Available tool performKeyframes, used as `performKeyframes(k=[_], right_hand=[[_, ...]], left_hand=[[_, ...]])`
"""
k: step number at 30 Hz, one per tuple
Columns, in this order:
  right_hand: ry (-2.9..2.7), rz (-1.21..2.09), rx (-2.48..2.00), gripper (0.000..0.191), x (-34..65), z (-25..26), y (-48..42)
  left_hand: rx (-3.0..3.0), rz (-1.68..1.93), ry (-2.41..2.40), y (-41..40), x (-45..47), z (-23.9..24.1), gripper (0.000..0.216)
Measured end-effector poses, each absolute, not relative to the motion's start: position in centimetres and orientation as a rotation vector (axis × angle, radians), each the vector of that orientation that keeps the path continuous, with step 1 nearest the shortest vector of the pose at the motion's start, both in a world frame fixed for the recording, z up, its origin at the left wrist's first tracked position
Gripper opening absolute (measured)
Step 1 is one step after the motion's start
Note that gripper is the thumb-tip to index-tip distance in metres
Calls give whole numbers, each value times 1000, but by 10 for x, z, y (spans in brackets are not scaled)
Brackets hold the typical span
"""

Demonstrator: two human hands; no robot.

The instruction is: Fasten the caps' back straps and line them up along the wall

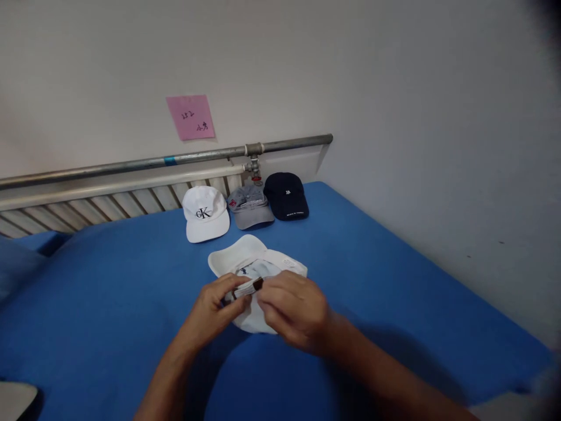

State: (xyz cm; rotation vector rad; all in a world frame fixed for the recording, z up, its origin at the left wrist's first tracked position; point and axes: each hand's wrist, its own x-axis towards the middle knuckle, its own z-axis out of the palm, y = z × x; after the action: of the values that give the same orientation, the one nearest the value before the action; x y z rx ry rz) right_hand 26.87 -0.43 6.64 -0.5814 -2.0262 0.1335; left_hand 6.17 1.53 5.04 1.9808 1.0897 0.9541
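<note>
A white baseball cap point(239, 255) lies in front of me, its brim pointing away to the left and its inside partly showing. My left hand point(214, 307) pinches the cap's white back strap point(246, 289) between thumb and fingers. A small brown piece point(258, 284) sits on the strap beside my right fingertips. My right hand point(295, 307) is closed at the strap's right part, and its fingers hide what exactly they grip there.
Behind, a white cap with black letters point(205, 216), a grey cap point(252, 207) and a black cap point(287, 196) stand in a row on the blue bed sheet point(118, 304). A radiator point(131, 203) and a metal pipe point(197, 156) run along the wall. A pink note point(191, 118) hangs above.
</note>
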Motion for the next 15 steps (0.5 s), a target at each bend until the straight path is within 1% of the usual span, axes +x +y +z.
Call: performKeyframes(k=[3, 5, 11, 15], right_hand=[[-2076, 154, -739, 10, 258, 56, 1], [-2053, 184, -827, 9, 257, 49, 8], [-2006, 236, -950, 14, 257, 39, 13], [-2042, 230, -1052, 18, 253, 33, 14]], left_hand=[[1971, 995, 1074, 14, 64, 47, 26], [1972, 1012, 1079, 13, 66, 46, 27], [1862, 1110, 1121, 12, 73, 43, 29], [1827, 1102, 1181, 11, 77, 35, 29]])
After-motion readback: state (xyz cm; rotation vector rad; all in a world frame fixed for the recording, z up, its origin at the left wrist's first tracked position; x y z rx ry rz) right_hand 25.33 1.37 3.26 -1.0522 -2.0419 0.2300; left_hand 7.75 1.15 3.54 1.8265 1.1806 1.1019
